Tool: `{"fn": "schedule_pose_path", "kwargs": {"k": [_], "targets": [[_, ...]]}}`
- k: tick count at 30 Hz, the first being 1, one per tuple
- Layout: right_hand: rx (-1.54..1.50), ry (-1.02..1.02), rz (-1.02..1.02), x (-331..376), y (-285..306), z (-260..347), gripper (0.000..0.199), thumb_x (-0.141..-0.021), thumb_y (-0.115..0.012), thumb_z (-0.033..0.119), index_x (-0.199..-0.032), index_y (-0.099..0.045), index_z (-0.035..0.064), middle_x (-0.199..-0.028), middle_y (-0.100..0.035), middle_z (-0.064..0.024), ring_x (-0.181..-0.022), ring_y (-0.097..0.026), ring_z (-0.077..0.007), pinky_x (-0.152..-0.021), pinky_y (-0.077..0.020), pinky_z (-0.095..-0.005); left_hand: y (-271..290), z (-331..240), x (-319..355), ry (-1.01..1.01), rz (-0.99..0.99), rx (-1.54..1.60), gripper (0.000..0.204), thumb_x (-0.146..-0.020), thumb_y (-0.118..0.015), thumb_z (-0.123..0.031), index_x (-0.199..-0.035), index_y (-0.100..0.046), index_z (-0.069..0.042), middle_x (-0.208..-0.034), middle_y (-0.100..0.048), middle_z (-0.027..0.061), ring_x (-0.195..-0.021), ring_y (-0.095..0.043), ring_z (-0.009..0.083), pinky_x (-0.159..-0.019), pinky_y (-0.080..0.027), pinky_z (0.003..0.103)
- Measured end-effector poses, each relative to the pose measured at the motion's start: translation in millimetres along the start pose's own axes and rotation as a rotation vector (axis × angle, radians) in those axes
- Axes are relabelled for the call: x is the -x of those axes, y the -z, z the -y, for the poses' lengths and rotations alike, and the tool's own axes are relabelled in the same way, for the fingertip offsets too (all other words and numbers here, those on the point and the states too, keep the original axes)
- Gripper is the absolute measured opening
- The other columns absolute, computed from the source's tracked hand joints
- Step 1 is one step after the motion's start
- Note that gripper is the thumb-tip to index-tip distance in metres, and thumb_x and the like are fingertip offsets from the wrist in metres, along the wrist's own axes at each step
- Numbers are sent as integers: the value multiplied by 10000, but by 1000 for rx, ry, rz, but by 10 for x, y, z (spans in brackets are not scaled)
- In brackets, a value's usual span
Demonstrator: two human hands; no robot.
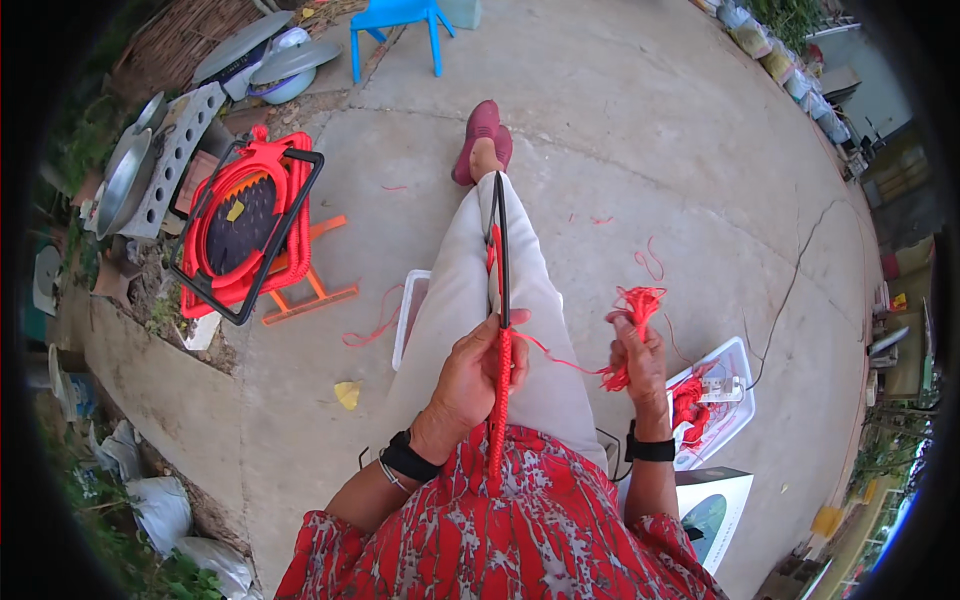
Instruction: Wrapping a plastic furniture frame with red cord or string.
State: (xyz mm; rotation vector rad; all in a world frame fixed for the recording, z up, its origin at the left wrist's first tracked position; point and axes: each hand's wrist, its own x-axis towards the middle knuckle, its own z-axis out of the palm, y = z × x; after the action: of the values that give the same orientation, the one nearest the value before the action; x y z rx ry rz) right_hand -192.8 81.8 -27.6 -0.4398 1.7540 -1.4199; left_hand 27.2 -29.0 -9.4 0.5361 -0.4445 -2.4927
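Note:
My left hand (468,372) grips a black frame (504,270) held upright over my lap, its lower part wrapped tightly in red cord (500,405). The fingers close around the wrapped stretch near where the bare black part begins. From there a single red strand runs across to my right hand (637,352), which is closed around a loose bundle of red cord (638,303). Loops of the bundle stick out above and below the fist. More red strands hang along the bare part of the frame above my left hand.
At left, black frames wrapped in red (250,225) are stacked on an orange-legged stand (312,297). A white tray (742,372) beside my right forearm holds red cord and a power strip (722,389). A white box (715,510) stands nearer. A blue chair (398,16) is ahead.

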Motion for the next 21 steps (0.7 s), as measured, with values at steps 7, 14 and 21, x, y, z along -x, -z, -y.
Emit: {"fn": "schedule_pose_path", "kwargs": {"k": [7,14,21], "targets": [[-310,-46,431,472,-738,381,337,-897,-646,251,-1134,-585,19,-579,-468,42,-441,-428,-53,-405,-361,-220,-103,88,-18,91,-45,33,380,-997,-407,-340,-1144,-553,-22,-727,-562,53,-567,-520,150,-480,-426,280],[-144,47,226,619,-698,416,221,-872,-677,222,-967,-610,34,-608,-531,20,-449,-463,-53,-406,-365,-207,-71,288,-64,108,-74,65,331,-980,-458,-325,-1094,-581,-39,-807,-618,45,-624,-564,144,-560,-464,281],[-325,-3,249,868,-640,337,304,-903,-532,201,-646,-407,97,-511,-322,15,-408,-310,-101,-410,-276,-266,-177,206,-45,178,-109,215,296,-963,-484,-287,-1114,-584,-55,-930,-654,45,-816,-594,129,-701,-483,280]]}}
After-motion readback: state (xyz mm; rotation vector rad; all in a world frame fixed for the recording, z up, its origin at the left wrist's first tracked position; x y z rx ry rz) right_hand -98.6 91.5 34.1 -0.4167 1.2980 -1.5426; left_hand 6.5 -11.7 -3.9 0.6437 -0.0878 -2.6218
